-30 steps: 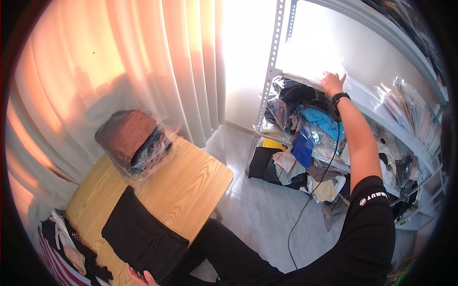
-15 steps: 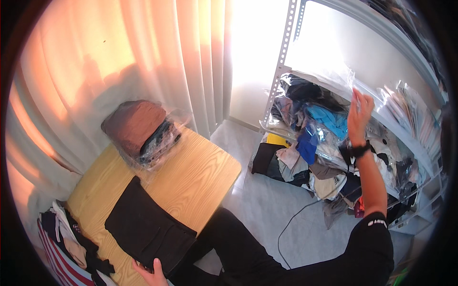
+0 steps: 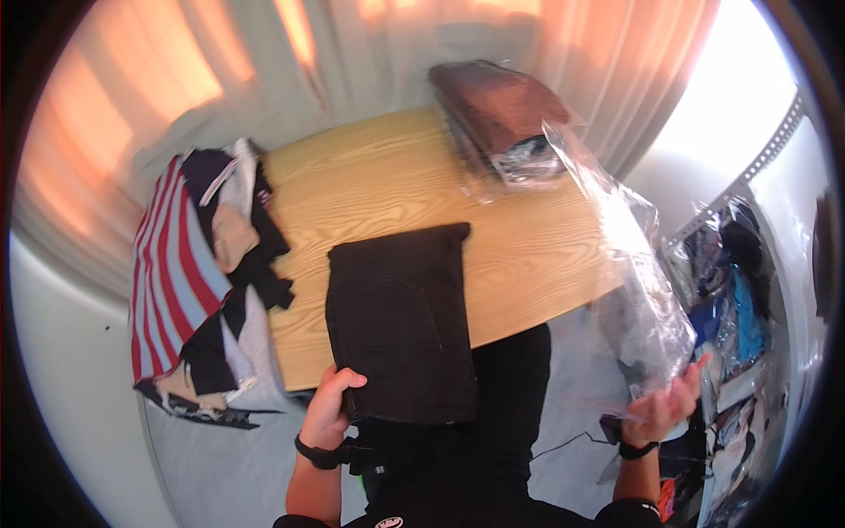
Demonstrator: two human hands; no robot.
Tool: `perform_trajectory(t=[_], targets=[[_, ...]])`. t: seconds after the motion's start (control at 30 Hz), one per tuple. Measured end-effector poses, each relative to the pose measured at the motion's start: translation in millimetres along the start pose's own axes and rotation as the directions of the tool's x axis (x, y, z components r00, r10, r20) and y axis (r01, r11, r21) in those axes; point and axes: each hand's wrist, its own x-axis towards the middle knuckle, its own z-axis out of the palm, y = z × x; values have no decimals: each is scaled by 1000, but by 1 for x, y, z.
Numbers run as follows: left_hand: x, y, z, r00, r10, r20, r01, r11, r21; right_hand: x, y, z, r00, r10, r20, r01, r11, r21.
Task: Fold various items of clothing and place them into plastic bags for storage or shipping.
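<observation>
Black and folded, a garment (image 3: 400, 317) overhangs the table (image 3: 378, 189); our left hand (image 3: 327, 407) grips its near corner, partly hidden beneath. Our blurred right hand (image 3: 658, 415) holds a clear plastic bag (image 3: 632, 242), its exact grip unclear.

A metal rack (image 3: 776, 146) of bagged garments (image 3: 748, 321) suggests a clothing storeroom.

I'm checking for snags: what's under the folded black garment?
Around the folded black garment show wooden table and dark trousers; the left hand grips its edge. Anything directly underneath is covered.
</observation>
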Motion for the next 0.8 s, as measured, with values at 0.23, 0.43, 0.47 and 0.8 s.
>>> perform_trajectory(t=[0.23, 0.43, 0.47, 0.8], targets=[[-104, -21, -54, 939, 215, -267, -261, 953, -151, 47, -76, 103, 978, -151, 141, 44, 821, 569], [-150, -37, -81, 789, 466, -401, -553, 823, -131, 86, -107, 195, 857, -422, 297, 175, 779, 602], [-150, -36, -78, 742, 509, -436, -616, 775, -143, 88, -108, 199, 854, -425, 299, 174, 776, 606], [-141, -62, -92, 803, 575, -156, -595, 761, -258, 47, -114, 122, 539, -248, 805, -840, -85, 536]])
